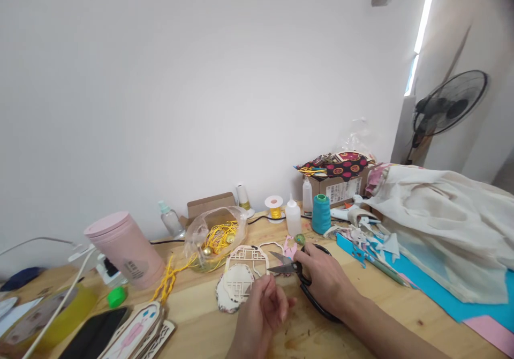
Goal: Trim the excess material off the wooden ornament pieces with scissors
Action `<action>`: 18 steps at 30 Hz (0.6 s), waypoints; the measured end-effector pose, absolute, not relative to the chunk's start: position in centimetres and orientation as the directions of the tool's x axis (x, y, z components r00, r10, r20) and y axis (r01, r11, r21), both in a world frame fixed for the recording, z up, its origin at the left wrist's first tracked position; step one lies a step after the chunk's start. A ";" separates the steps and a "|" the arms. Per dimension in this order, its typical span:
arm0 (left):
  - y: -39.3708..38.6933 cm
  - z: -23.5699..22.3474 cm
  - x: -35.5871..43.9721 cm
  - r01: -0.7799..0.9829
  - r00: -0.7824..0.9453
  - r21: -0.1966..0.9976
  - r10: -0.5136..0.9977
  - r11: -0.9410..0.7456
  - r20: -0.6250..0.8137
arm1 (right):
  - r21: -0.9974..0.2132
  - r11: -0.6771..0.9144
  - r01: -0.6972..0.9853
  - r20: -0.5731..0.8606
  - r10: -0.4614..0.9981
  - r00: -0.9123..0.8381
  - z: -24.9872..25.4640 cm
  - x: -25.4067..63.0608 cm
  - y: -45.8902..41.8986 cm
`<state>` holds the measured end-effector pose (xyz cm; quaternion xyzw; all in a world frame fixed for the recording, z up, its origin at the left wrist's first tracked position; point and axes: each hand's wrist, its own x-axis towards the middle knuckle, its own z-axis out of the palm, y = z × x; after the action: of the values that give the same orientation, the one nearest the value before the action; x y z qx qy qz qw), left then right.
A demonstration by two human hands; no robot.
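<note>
White wall, wooden desk: blade work

Clean cutting likely needs a steady right hand, left hand clear of the blades. Right forearm slants in from lower right, fingers wrapped round black scissors above the desk, blades parted, pointing left. Left fingers half-curled near tips; can't tell if pinching anything. Pale cutouts just beyond.

The head camera looks forward and down across the nearby wooden table to a white wall.
</note>
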<state>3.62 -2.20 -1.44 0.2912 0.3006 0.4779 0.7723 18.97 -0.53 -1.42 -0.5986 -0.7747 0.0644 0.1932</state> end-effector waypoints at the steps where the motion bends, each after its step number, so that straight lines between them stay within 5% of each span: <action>1: -2.2 -1.4 3.6 -0.564 0.362 0.736 0.913 0.375 -0.187 | -0.322 0.271 0.907 0.217 0.954 -0.208 -1.4 18.9 -0.6; 18: -3.1 -1.8 4.5 -0.478 0.437 0.772 0.876 0.419 -0.205 | -0.410 0.107 0.906 0.191 0.981 -0.029 -1.3 20.6 0.3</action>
<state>4.54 -3.12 -1.76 0.3225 0.3084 0.4318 0.7839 20.56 0.33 -1.32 -0.6625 -0.7121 0.0874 0.2153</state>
